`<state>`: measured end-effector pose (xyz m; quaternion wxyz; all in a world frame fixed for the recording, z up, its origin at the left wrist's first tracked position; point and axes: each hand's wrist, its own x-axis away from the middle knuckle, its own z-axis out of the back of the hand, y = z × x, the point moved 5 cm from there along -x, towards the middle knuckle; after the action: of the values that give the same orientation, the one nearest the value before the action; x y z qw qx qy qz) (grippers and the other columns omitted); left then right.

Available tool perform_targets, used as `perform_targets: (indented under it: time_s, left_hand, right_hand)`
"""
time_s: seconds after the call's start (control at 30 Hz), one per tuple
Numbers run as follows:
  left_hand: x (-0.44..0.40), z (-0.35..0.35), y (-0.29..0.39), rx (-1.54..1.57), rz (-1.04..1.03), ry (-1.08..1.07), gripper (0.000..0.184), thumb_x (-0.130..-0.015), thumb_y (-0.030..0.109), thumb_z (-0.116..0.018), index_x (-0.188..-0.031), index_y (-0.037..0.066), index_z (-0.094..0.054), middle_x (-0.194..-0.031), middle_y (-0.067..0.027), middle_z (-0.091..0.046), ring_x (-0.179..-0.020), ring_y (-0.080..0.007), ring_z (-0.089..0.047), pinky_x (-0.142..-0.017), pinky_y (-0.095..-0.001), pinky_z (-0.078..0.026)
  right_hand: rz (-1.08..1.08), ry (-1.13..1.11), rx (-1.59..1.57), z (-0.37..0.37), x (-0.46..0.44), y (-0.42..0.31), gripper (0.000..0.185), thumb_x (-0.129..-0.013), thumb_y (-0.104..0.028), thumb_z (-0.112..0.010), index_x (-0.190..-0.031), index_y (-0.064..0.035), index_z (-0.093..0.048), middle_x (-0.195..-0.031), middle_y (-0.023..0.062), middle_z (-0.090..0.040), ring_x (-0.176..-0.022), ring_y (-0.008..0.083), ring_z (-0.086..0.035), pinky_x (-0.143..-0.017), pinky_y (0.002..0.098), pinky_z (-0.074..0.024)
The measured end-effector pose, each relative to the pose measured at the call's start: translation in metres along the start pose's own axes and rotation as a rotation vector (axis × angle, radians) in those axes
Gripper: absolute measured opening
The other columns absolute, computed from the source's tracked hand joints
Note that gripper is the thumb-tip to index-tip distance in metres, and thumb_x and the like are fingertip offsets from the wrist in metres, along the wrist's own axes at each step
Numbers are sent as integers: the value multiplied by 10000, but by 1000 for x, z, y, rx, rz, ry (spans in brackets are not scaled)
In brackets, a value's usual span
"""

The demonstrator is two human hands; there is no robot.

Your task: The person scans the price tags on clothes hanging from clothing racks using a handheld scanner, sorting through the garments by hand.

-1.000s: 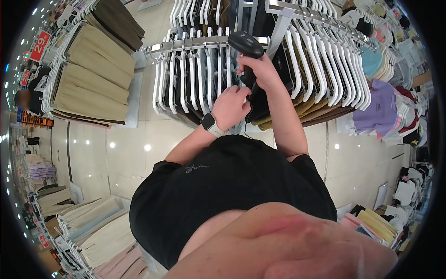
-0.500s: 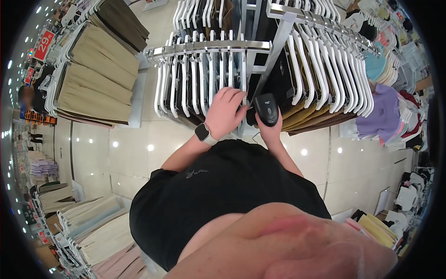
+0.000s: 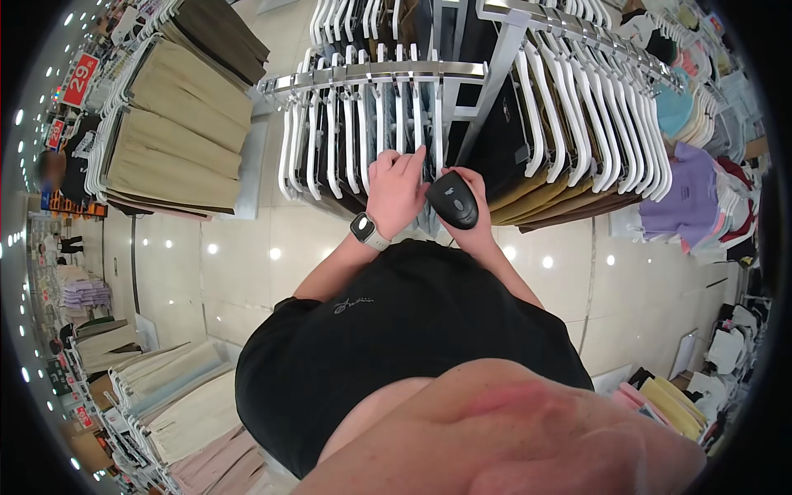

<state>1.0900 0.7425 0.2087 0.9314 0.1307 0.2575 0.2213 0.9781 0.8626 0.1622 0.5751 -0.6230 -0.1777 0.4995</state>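
My left hand (image 3: 394, 194), with a smartwatch (image 3: 363, 226) on its wrist, rests on the front row of white hangers (image 3: 333, 140). Its fingers are stretched out and apart, the index finger pointing up along a hanger and the thumb off to the right. Blue denim garments (image 3: 429, 216) hang beneath that hand, partly covered by it. Just to the right, my right hand (image 3: 477, 227) is closed around a black handheld barcode scanner (image 3: 452, 200). The scanner's front end is close to the left thumb and the hanging denim.
A metal rail (image 3: 375, 77) carries the hangers. Another rail (image 3: 577, 43) on the right holds brown and mustard garments (image 3: 544, 196). Khaki trousers (image 3: 177, 132) hang on the left. A purple top (image 3: 678, 194) hangs far right. Shiny tiled floor (image 3: 247, 280) lies below.
My right hand has brought the scanner left, closer to my left hand, and tilted it. My left hand's index finger now stretches up between the hangers. Several hangers beside it sit more spread apart.
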Motion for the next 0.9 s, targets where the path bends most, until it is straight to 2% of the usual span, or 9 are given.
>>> perform_targets:
  time_s: [0.07,0.17,0.47,0.57,0.67,0.77,0.8,0.9]
  left_hand:
    - [-1,-5,-2,7,0,15,660,-712,57,-729,-1350,17,-564,-1096,-78,-642,-1113,-310,-519,-941,-446,-398]
    - [-1,-7,2,54,4,37,659,-701,36,-710,-1344,11,-567,-1090,-82,-639,-1115,-309,-520,-953,-444,-395]
    - [0,-1,6,75,-11,75,654,-705,60,-715,-1340,20,-566,-1053,-77,-639,-1100,-298,-523,-966,-447,-383]
    - [-1,-4,1,57,3,17,667,-705,84,-724,-1348,21,-556,-1138,-105,-623,-1139,-322,-516,-993,-454,-377]
    - [1,8,3,15,-11,73,664,-733,137,-743,-1355,16,-545,-1313,-163,-567,-1236,-368,-488,-1067,-473,-350]
    - [9,15,-4,66,47,114,645,-780,212,-756,-1354,9,-543,-1452,-223,-469,-1317,-416,-441,-1133,-506,-298]
    - [10,12,-10,77,61,103,610,-829,265,-737,-1340,-8,-547,-1467,-251,-456,-1338,-396,-440,-1153,-531,-277]
    - [9,4,-15,-48,59,56,550,-853,284,-717,-1287,-24,-581,-1445,-256,-472,-1318,-358,-472,-1152,-543,-287]
  right_hand:
    - [22,-48,46,-3,-2,-2,628,-753,45,-741,-1353,15,-555,-1418,131,-451,-1321,267,-491,-1094,358,-404]
    - [-30,-51,-23,-6,-3,2,635,-757,62,-730,-1361,14,-541,-1431,122,-444,-1328,255,-491,-1104,352,-396]
    - [-81,-45,-81,-5,-5,11,746,-750,134,-694,-1437,-13,-443,-1436,105,-505,-1346,208,-492,-1127,341,-380]
    - [-89,-26,-89,-6,-4,13,740,-755,137,-694,-1436,-11,-443,-1442,114,-501,-1361,211,-482,-1132,343,-376]
    - [-100,-15,-98,-7,-4,12,736,-765,135,-691,-1440,-9,-435,-1452,118,-491,-1367,215,-480,-1135,345,-374]
    - [-85,23,-132,-5,-4,8,623,-763,29,-751,-1352,17,-549,-1436,145,-481,-1322,278,-510,-1099,373,-406]
    - [-89,22,-136,-5,-4,10,620,-763,32,-750,-1350,16,-551,-1436,145,-479,-1322,279,-510,-1099,375,-407]
    - [-116,22,-153,-8,-3,15,614,-763,38,-747,-1346,10,-558,-1435,144,-475,-1322,280,-510,-1099,377,-409]
